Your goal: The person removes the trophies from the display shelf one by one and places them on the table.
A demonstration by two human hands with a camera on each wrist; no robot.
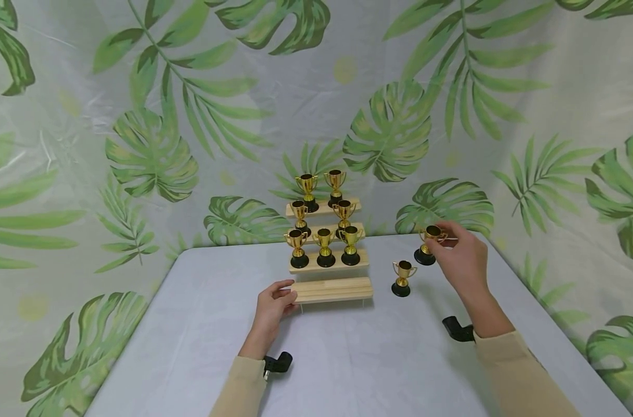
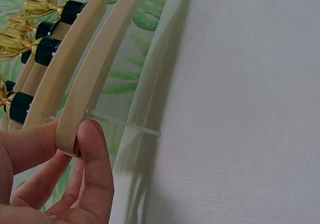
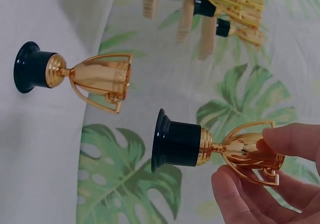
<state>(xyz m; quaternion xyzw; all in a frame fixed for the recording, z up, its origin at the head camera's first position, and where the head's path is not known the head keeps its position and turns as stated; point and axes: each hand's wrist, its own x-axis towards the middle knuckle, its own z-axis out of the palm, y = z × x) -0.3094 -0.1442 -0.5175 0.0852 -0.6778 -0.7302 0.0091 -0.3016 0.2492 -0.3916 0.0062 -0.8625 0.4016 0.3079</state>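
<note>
My left hand [image 1: 274, 303] pinches the left end of the lowest wooden shelf [image 1: 333, 289], thumb in front and fingers behind in the left wrist view. That bottom board bears no trophies and rests on thin clear legs. My right hand [image 1: 463, 255] grips a small gold trophy [image 3: 187, 144] by its cup, its black base hanging free of the fingers. Left of it and nearer, another gold trophy [image 1: 402, 279] stands upright on the table. On the upper shelves stand several more trophies: three on the third tier [image 1: 330, 266], two on each of the tiers above.
A white-covered table [image 1: 217, 347] holds the stepped rack near its back edge. Behind and beside it hangs a leaf-patterned cloth [image 1: 274, 104]. Black wrist cameras [image 1: 278, 362] are strapped near both sleeves.
</note>
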